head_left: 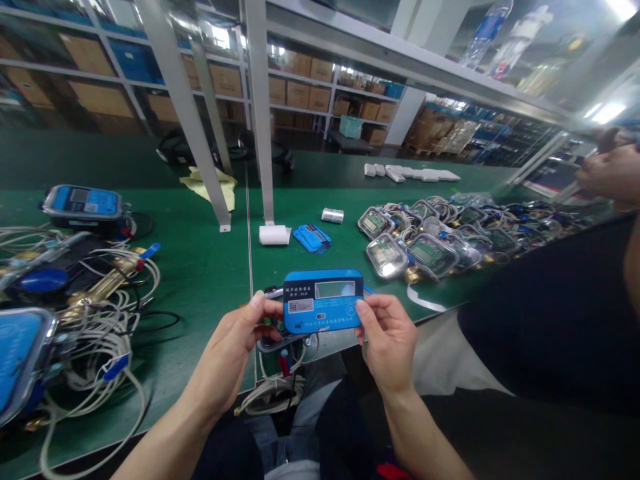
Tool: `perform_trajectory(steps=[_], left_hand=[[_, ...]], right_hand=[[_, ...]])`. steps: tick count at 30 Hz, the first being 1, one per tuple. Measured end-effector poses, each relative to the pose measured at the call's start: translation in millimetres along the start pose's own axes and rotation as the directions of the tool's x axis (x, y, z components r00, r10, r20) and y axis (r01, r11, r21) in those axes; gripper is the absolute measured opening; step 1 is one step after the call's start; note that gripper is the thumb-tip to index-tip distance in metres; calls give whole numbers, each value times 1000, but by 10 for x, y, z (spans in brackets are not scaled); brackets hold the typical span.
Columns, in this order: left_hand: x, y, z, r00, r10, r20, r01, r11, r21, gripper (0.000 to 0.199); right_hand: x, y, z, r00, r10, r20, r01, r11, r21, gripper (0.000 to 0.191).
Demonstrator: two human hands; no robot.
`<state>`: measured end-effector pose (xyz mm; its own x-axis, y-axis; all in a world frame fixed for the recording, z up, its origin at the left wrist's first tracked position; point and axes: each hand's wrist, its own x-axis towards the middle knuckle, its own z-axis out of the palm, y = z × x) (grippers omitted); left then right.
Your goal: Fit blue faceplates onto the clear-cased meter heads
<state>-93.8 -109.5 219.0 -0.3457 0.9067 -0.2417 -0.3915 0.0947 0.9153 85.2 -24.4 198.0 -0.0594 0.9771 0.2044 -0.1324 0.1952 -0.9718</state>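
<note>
Between my two hands is a blue meter faceplate (324, 319) with a rectangular window and printed text, held up by its ends. My left hand (239, 340) pinches its left edge, and my right hand (389, 333) grips the right end with the thumb on its front. Below and partly behind the faceplate lies an open meter housing (273, 343), mostly hidden, at the table's front edge. Its coiled grey cable (273, 393) hangs below. Beyond the hands lie a small stack of blue faceplates (313, 237), a white paper roll (274, 235) and a silvery roll (333, 215).
Meters with blue faces (85, 202), brass fittings and tangled cables crowd the left side. Several open clear-lidded meters (433, 255) cover the right. Metal shelf posts (260, 120) rise from the green table (210, 280). Close at right is another person's dark sleeve (540, 300).
</note>
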Motion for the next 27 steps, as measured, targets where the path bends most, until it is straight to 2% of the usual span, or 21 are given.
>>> perform_trajectory(steps=[5, 11, 16, 18, 21, 24, 27], left_hand=[[1, -32, -43, 1000, 9, 17, -10, 999, 46, 52], [36, -60, -67, 998, 35, 56, -43, 987, 156, 42], [64, -100, -29, 999, 43, 2, -43, 986, 159, 39], [60, -126, -19, 998, 62, -24, -58, 988, 143, 36], [46, -148, -18, 988, 149, -27, -143, 978, 151, 30], [38, -120, -34, 965, 259, -27, -239, 923, 301, 27], [44, -36, -65, 949, 312, -37, -255, 835, 487, 29]], right_hand=[[5, -6, 6, 1000, 4, 0, -4, 1000, 0, 20], [11, -6, 2, 999, 34, 9, -33, 999, -14, 22], [11, -11, 10, 1000, 25, 1, -25, 998, -60, 23], [-3, -8, 13, 1000, -9, 4, 9, 995, -96, 21], [-38, 12, 19, 996, -91, 6, 91, 983, -159, 18], [-71, 41, 30, 986, -167, -21, 160, 968, -193, 15], [-92, 64, 44, 966, -255, -50, 239, 947, -215, 11]])
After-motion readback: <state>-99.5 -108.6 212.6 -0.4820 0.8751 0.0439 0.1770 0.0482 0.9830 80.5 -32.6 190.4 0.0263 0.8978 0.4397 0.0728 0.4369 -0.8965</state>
